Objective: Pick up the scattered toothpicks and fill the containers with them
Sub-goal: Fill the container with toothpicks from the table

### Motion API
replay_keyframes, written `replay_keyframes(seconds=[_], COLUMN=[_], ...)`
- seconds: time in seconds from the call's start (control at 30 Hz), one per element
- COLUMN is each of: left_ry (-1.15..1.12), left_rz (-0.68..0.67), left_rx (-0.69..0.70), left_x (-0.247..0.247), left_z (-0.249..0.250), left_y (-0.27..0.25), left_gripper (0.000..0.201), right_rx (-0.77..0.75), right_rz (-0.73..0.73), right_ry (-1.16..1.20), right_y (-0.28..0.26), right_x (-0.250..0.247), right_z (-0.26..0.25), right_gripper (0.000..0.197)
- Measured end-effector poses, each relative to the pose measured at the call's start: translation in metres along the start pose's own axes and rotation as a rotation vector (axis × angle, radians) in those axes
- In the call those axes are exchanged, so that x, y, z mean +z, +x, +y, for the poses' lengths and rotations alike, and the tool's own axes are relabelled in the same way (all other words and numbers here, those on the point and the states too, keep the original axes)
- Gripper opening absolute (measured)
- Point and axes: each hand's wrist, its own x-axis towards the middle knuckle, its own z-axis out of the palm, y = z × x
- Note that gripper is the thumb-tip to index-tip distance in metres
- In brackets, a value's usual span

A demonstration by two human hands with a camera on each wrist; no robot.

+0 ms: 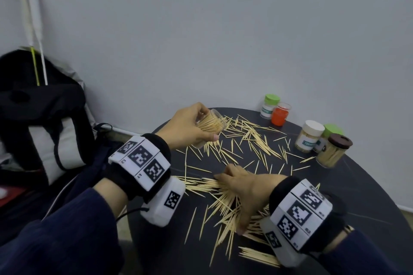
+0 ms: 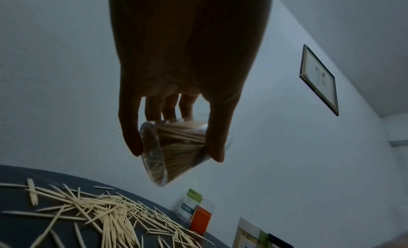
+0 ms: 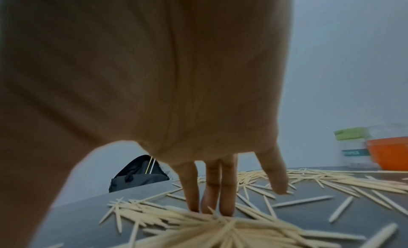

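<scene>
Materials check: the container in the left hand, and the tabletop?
Container: clear, glossy plastic by the look; the toothpicks inside show through its wall. Glass can't be ruled out.
Tabletop: dark grey, matte, faint pale veins; probably stone-look laminate or sintered stone.

A plain room, likely a home or small office corner.

A round dark table (image 1: 335,196) stands against a bare pale wall (image 1: 201,29), with a framed picture (image 2: 320,78) hanging higher up in the left wrist view. A black and grey backpack (image 1: 44,118) sits beside the table with thin white rods (image 1: 35,29) poking out of it. Toothpicks (image 1: 245,138) lie strewn over the tabletop, and small lidded jars (image 1: 310,136) stand near the wall. Nothing shows tools, appliances or shelving, so the sort of room cannot be told more closely.
</scene>
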Motion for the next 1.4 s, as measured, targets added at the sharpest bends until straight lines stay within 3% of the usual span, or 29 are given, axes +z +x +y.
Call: replay_keyframes(seconds=[0.17,0.43,0.63,0.87,1.17,1.4], left_ry=[0.010,-0.017,0.016,0.057,0.047,0.020], left_rz=[-0.010,-0.012,-0.012,-0.013,-0.021,-0.020], left_rx=[-0.004,-0.017,-0.013,-0.008,-0.026,-0.022], left_x=[0.001,0.002,0.001,0.000,0.000,0.005], left_z=[0.000,0.002,0.003,0.003,0.004,0.005], left_y=[0.000,-0.003,-0.003,-0.004,-0.004,-0.002], left_gripper=[0.051,0.051,0.056,0.054,0.057,0.052], right_rx=[-0.039,-0.044,-0.045,-0.012,-0.016,0.057], right_rz=[0.088,0.111,0.113,0.101,0.133,0.231], right_ry=[0.063,-0.053,-0.093,-0.049,0.040,0.359], right_y=[0.005,0.010,0.011,0.016,0.018,0.017], right_x=[0.002,0.003,0.001,0.005,0.008,0.005], right_z=[0.002,0.005,0.006,0.007,0.016,0.043], right_gripper=[0.078,0.048,0.040,0.046,0.032,0.013])
